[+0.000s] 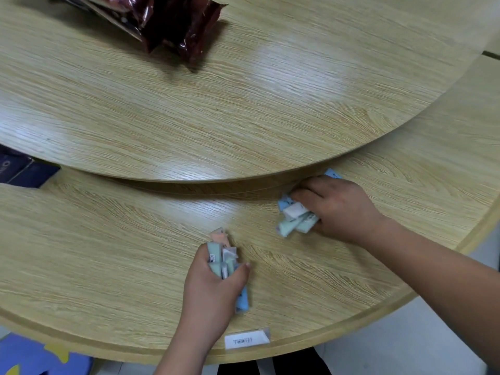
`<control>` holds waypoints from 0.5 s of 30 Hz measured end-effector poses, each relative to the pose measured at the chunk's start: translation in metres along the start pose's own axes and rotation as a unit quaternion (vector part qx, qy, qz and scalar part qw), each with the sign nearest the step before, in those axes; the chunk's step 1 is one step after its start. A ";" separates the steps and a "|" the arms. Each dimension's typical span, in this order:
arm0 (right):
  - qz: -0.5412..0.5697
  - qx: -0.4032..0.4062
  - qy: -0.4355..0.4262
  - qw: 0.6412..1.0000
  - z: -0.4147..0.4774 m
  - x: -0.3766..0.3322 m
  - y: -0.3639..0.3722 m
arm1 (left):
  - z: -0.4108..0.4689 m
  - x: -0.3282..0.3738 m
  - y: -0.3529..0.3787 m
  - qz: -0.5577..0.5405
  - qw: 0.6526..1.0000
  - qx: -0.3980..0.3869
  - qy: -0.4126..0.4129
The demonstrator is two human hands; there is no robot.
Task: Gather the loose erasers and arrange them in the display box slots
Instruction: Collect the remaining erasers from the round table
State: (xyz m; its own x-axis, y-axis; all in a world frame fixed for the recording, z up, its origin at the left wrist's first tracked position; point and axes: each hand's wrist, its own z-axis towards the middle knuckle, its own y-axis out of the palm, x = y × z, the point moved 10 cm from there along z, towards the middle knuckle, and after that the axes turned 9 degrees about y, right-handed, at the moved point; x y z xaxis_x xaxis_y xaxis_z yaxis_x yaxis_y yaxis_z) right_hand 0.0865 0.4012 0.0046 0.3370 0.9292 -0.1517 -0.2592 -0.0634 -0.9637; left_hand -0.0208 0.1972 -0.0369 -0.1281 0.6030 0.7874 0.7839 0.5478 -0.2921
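We are clutching pastel erasers (224,255) in our left hand (213,288) and more erasers (295,215) in our right hand (338,207), both grips clamped, over the wooden surface (108,239); one wrapped eraser (246,339) is lying near its edge.

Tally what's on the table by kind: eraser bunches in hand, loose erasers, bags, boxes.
Eraser bunches in hand: 2 (left hand, right hand)
Loose eraser: 1
Dark red bag: 1
Dark blue box: 1
Total: 5
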 end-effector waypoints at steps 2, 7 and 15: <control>-0.009 -0.013 -0.008 1.000 -0.004 -0.001 0.006 | 0.000 0.000 0.001 0.002 1.000 0.001 0.002; 0.001 -0.019 -0.010 1.000 -0.007 -0.002 0.013 | 0.002 0.000 0.004 0.001 1.000 0.004 -0.004; -0.055 -0.038 -0.045 0.997 -0.009 -0.012 0.020 | 0.004 0.004 0.005 -0.007 1.000 0.011 0.000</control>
State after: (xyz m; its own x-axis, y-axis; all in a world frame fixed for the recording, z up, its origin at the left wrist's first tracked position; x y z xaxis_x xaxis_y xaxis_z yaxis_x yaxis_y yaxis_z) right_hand 0.0849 0.3851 -0.0150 0.2757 0.9609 -0.0272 -0.1554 0.0166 -0.9877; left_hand -0.0201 0.2043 -0.0371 -0.1391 0.5948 0.7918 0.7681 0.5694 -0.2928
